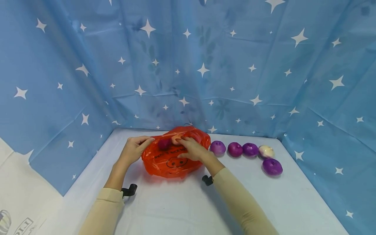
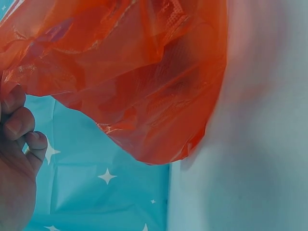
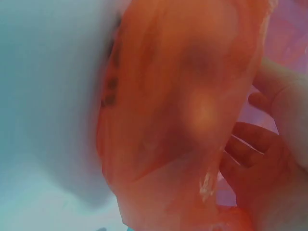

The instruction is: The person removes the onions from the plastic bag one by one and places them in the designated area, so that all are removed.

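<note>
A translucent red plastic bag (image 1: pixel 164 168) with dark print lies on the table, its mouth facing up. At its left edge, my left hand (image 1: pixel 132 151) pinches the rim between thumb and fingers; the left wrist view shows the curled fingers of that hand (image 2: pixel 19 139) beside the hanging plastic (image 2: pixel 159 110). My right hand (image 1: pixel 194 150) reaches over the mouth, fingers and thumb spread. Its fingertips are at a pale orange round thing (image 1: pixel 176 139) inside, next to a dark purple onion (image 1: pixel 164 144). In the right wrist view the plastic (image 3: pixel 168 120) partly covers this hand (image 3: pixel 274 178).
Right of the bag, a row holds a light purple onion (image 1: pixel 218 148), a magenta one (image 1: pixel 235 149), a purple one (image 1: pixel 250 149) and a whitish one (image 1: pixel 266 151). Another purple onion (image 1: pixel 272 167) lies nearer. A blue star-patterned curtain (image 1: pixel 188 65) surrounds the white table (image 1: pixel 164 209).
</note>
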`<state>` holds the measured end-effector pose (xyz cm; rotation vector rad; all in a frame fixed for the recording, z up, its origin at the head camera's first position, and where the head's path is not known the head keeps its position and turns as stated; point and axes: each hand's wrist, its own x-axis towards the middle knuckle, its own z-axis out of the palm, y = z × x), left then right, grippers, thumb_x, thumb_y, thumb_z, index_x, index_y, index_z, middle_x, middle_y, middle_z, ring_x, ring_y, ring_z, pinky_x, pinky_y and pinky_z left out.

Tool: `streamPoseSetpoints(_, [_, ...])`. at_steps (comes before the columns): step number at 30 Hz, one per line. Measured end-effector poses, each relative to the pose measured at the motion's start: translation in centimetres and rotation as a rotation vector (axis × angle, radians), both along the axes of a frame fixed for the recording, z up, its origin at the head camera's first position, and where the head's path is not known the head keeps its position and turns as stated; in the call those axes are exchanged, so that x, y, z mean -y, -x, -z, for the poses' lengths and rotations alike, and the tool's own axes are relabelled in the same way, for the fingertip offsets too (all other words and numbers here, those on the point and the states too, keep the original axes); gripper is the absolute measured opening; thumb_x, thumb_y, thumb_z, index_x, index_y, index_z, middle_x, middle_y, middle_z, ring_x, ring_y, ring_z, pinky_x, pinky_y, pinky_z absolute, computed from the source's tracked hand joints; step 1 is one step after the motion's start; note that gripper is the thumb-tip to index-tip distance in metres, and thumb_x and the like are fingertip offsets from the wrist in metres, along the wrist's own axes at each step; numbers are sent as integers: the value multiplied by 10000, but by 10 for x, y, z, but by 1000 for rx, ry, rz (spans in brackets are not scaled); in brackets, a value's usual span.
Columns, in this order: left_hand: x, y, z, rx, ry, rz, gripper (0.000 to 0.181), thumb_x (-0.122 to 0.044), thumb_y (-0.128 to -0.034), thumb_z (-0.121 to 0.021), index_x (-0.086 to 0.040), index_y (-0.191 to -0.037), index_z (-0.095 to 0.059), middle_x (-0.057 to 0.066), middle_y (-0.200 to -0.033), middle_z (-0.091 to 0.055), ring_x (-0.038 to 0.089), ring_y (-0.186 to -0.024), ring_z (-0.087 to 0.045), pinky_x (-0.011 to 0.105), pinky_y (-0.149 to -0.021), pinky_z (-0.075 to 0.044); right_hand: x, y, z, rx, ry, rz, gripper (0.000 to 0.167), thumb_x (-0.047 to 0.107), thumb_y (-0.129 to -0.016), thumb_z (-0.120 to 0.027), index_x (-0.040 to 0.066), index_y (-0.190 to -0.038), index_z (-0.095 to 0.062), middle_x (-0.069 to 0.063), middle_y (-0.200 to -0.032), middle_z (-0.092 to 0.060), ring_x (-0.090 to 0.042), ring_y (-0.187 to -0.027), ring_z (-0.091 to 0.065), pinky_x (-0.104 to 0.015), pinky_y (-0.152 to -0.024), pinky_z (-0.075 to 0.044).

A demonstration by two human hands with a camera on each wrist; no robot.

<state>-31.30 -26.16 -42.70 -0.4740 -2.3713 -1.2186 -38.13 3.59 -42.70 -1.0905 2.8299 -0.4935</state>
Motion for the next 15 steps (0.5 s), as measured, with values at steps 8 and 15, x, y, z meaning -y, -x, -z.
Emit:
streamPoseSetpoints(8, [0, -1, 0, 26, -5, 0, 265, -386, -1017, -681, -184, -1115, -821, -13, -805, -726, 197, -670, -583, 262, -568, -472, -3, 6, 0, 0, -25, -5, 777, 346, -932, -793, 111, -1584, -441, -167, -1624, -420, -390, -1526, -354, -540, -1245, -307])
streamPoseSetpoints(15, [-1, 0, 0, 38, -15, 3, 262, -381, -1014, -687, -181, -1114, -823, -2, -894, -779, 190, -710, -640, 255, -620, -544, -3, 10, 0, -35, -58, 14, 803, 359, -937, -788, 97, -1597, -413, -168, -1633, -407, -388, -1535, -339, -531, -1263, -270])
